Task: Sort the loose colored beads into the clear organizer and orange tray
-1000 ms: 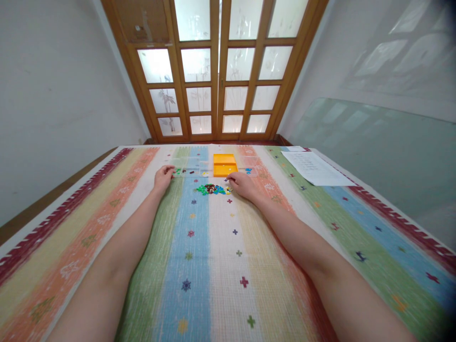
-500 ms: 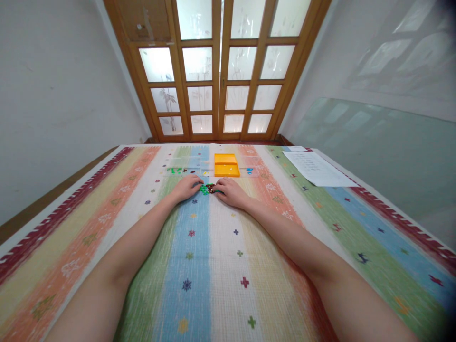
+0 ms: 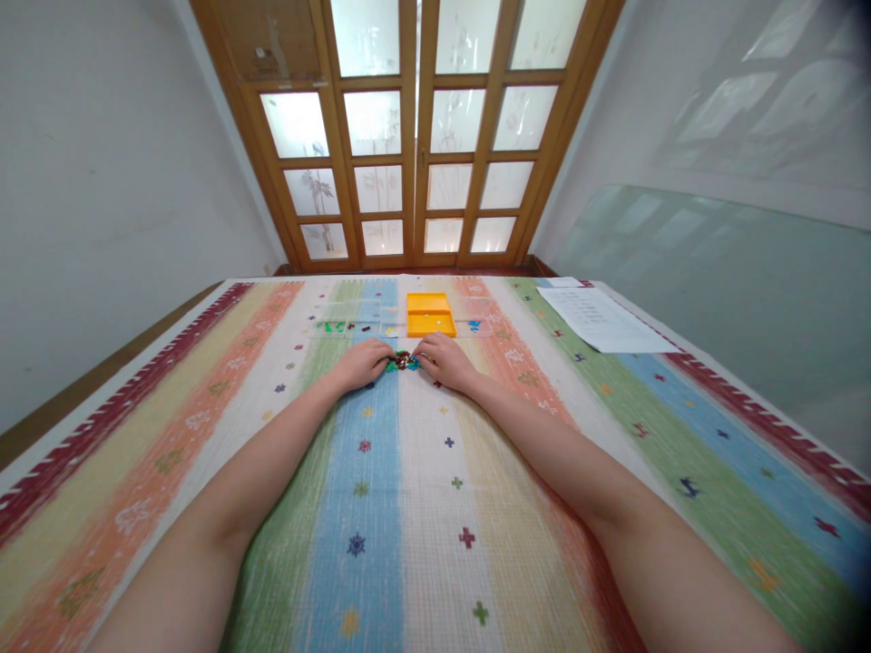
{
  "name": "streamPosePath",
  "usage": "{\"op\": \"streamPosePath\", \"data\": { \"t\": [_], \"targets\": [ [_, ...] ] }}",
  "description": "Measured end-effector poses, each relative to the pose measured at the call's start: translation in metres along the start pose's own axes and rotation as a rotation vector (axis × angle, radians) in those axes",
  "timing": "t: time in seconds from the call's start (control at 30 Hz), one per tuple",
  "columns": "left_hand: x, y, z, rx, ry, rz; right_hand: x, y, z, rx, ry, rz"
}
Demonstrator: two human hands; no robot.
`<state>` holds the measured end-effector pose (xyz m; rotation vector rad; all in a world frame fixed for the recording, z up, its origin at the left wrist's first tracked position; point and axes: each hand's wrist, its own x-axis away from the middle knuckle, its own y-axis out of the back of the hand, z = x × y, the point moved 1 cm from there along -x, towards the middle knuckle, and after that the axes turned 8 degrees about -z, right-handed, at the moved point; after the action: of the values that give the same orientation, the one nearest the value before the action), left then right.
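Observation:
A small pile of tiny coloured pieces (image 3: 406, 361), green, brown and blue, lies on the striped tablecloth between my hands. My left hand (image 3: 364, 365) rests at its left side, fingers curled together, tips on the green pieces. From the right, my right hand (image 3: 445, 361) bends its fingers and thumb onto the blue and brown pieces. The pieces are too small to name, and the fingers partly cover them. Just beyond stands an opened yellow box (image 3: 431, 324), its lid tipped back, with a small white piece inside.
Behind my hands, a clear compartment tray (image 3: 371, 332) holds small green, brown and yellow pieces left of the box, with blue pieces (image 3: 474, 325) to its right. A printed sheet (image 3: 602, 319) lies at the back right. Wooden glass-paned doors (image 3: 415, 181) stand past the table.
Both hands stay around the pile, their fingers shifting on it. Brown pieces now sit more centrally, and blue ones show at the right fingertips. The view has moved slightly.

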<state>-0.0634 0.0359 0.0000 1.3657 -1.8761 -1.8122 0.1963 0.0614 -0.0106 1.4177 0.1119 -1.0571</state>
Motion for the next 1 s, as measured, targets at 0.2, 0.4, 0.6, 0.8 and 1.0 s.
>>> {"op": "streamPosePath", "data": {
  "t": [0.2,0.4,0.6,0.8,1.0],
  "targets": [
    [0.001,0.000,0.003,0.047,0.038,-0.005,0.001,-0.001,-0.003,-0.023,-0.030,-0.003],
    [0.002,0.003,0.003,0.100,0.055,0.002,0.001,-0.001,-0.002,-0.034,-0.040,0.004],
    [0.003,-0.001,0.008,0.131,0.092,0.015,0.001,0.000,-0.001,-0.039,-0.051,0.000],
    [0.004,0.002,0.007,0.120,0.077,0.007,0.001,0.001,0.000,-0.049,-0.046,-0.008],
    [0.001,0.009,-0.005,0.040,-0.046,0.035,0.002,-0.003,-0.004,-0.035,-0.043,0.000]
  ]
}}
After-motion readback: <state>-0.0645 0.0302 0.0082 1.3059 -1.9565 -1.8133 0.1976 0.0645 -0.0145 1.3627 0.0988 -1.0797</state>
